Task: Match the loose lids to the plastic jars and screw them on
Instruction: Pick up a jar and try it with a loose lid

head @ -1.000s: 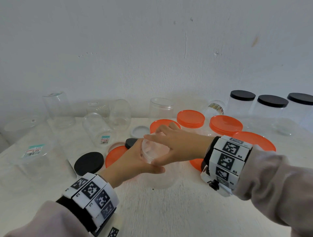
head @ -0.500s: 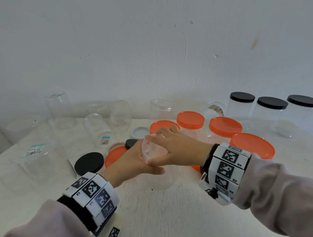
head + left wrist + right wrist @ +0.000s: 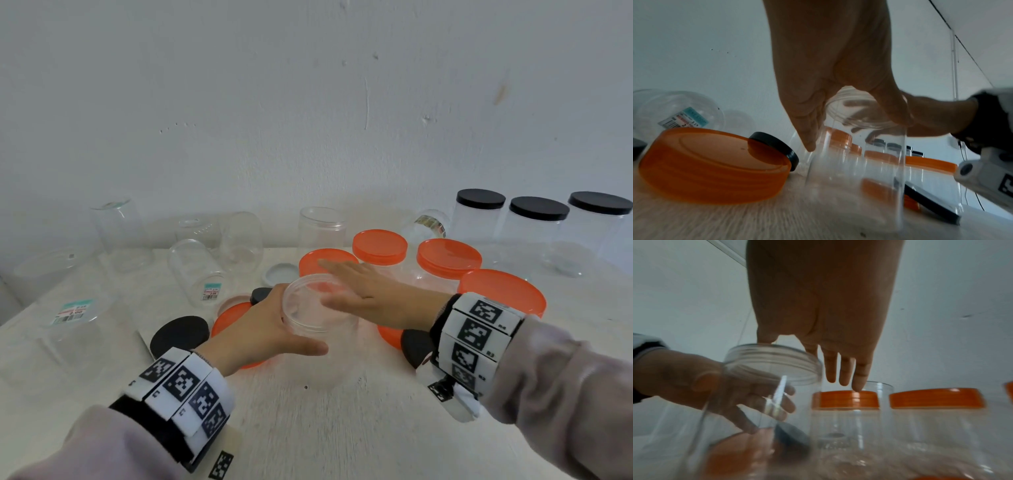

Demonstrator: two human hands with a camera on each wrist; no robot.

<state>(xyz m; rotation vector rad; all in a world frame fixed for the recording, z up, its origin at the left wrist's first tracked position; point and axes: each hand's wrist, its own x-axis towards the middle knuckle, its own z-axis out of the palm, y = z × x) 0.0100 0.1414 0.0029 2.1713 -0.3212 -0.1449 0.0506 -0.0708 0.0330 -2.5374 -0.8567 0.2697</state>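
Gripping the jar [image 3: 318,329] at its neck, upright on the table [image 3: 325,428], left hand [image 3: 253,329] steadies it. Right hand [image 3: 370,294] lies flat, fingers straight, over the clear lid [image 3: 310,301] (seated, apparently). Advice: press level, then turn.

Both arms in loose pale grey-lilac sleeves [image 3: 561,394], fabric bunched at the cuffs. Left wrist: white segmented band [image 3: 185,387] printed with square black-and-white fiducial markers, small letter codes beside them, mounted over a black strap [image 3: 150,428]; one further marker tag hangs below the band. Right wrist: matching white marker band [image 3: 474,330], segments labelled R2–R4, over a black cuff. Beneath it a white housing with a small dark round lens [image 3: 965,168], possibly the wrist camera; view blurred. Left hand [image 3: 260,329] and right hand [image 3: 373,298] bare, no rings seen.
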